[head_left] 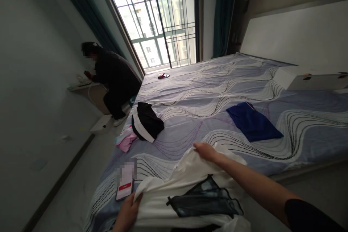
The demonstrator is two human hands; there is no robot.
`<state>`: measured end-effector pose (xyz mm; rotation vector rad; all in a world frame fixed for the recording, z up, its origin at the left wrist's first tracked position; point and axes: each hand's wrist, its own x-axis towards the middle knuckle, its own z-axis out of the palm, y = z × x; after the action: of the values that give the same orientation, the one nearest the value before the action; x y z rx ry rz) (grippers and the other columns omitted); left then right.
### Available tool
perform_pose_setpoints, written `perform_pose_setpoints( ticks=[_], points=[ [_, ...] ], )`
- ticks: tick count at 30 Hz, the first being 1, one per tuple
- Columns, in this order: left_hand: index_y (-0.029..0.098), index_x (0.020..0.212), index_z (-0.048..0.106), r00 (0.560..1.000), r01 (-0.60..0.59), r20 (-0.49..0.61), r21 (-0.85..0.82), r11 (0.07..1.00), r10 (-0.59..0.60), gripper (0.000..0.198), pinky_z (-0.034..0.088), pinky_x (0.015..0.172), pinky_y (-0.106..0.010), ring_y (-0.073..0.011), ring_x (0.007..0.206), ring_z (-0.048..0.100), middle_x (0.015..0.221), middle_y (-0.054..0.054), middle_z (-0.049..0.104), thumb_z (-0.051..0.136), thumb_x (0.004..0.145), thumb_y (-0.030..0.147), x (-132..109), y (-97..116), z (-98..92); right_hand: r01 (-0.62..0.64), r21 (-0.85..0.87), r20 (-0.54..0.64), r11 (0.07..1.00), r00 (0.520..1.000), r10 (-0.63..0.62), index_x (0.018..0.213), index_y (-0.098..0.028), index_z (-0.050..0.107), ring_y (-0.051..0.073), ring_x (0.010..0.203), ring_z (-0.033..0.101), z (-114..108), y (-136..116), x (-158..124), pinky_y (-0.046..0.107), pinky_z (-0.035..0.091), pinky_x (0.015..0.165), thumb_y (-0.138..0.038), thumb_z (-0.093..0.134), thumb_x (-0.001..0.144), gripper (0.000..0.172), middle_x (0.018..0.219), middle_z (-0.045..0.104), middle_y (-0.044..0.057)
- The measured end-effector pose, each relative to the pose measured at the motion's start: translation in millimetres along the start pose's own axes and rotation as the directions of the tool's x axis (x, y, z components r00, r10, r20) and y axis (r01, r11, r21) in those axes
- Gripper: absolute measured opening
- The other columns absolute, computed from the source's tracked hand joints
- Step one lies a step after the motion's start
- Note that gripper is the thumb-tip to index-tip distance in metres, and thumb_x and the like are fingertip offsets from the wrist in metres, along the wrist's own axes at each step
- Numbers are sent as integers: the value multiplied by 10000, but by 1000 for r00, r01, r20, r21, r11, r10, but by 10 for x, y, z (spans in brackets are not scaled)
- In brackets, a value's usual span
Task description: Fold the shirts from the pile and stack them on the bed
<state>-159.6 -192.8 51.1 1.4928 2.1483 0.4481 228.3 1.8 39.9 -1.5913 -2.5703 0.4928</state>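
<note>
The person stands at the near edge of the bed, with a soft white cloth garment (176,188) spread in front of them. The left hand (129,210) rests on the near left edge of the white cloth, fingers curled down over it — it seems to pin the cloth more than pinch it. The right hand (205,151) reaches farther out and has its fingers closed on the far edge of the same cloth, lifting it a little. A dark see-through mesh bag (203,201) lies on top of the white cloth, between the two arms.

To smooth the cloth well, it looks best to keep both hands on their edges and pull evenly, so no side bunches up. The mesh bag could slide or get caught in a fold — a slow, level pull would likely be safer.

Just left of the left hand lies a phone with a red patch on its screen (125,187). Farther out on the wavy-striped grey bedsheet (217,79) sit a pink cloth (125,141), a black garment with a white band (146,121) and a folded blue garment (252,121). Well beyond, by the barred window (160,21), another person in dark clothes (114,79) bends over a small shelf.
</note>
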Motion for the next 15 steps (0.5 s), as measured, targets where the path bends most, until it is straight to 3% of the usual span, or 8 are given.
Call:
perform_pose_setpoints(
  ticks=[2, 4, 6, 9, 12, 15],
  points=[
    [236, 988, 745, 998, -11, -61, 80, 997, 16, 384, 542, 841, -312, -260, 972, 721, 995, -55, 788, 429, 878, 423, 243, 50, -247, -91, -12, -104, 996, 991, 89, 1148, -200, 564, 231, 1005, 683, -296, 311, 102, 275, 426, 787, -273, 383, 1041, 222, 1093, 721, 114],
    [265, 1058, 722, 992, -36, -111, 168, 985, 55, 398, 525, 812, -302, -255, 960, 722, 991, -47, 786, 387, 905, 417, 567, 219, -494, -223, -16, -259, 975, 942, 212, 1192, -188, 523, 239, 1011, 677, -650, 653, 214, 277, 418, 778, -275, 325, 1056, 255, 1120, 710, 131],
    [275, 1101, 697, 977, -100, -153, 272, 957, 146, 390, 503, 786, -289, -248, 934, 721, 951, -47, 782, 367, 918, 375, 949, 517, -710, -327, -12, -385, 945, 874, 297, 1197, -183, 514, 247, 989, 680, -989, 944, 334, 279, 415, 763, -314, 327, 1059, 267, 1097, 714, 134],
    [244, 1146, 658, 923, -179, -227, 458, 871, 309, 378, 474, 765, -298, -253, 934, 706, 1010, -86, 760, 356, 930, 314, 1584, 1139, -939, -408, -14, -473, 913, 807, 353, 1206, -172, 510, 259, 965, 683, -1368, 1237, 542, 289, 414, 753, -351, 317, 1060, 301, 1056, 716, 140],
    [232, 1163, 628, 882, -182, -261, 580, 794, 393, 367, 461, 741, -322, -275, 941, 689, 1054, -114, 734, 340, 938, 271, 2248, 1788, -1020, -484, 7, -508, 875, 752, 420, 1221, -165, 500, 267, 977, 680, -1593, 1444, 820, 305, 416, 777, -352, 292, 1061, 322, 1060, 709, 149],
    [235, 1156, 630, 896, -148, -282, 541, 828, 344, 402, 465, 755, -354, -286, 948, 677, 1100, -130, 711, 282, 956, 246, 2860, 2278, -882, -542, 42, -525, 839, 703, 480, 1242, -161, 485, 269, 1006, 674, -1688, 1645, 1160, 320, 420, 804, -353, 251, 1066, 351, 1105, 693, 163]
  ],
)
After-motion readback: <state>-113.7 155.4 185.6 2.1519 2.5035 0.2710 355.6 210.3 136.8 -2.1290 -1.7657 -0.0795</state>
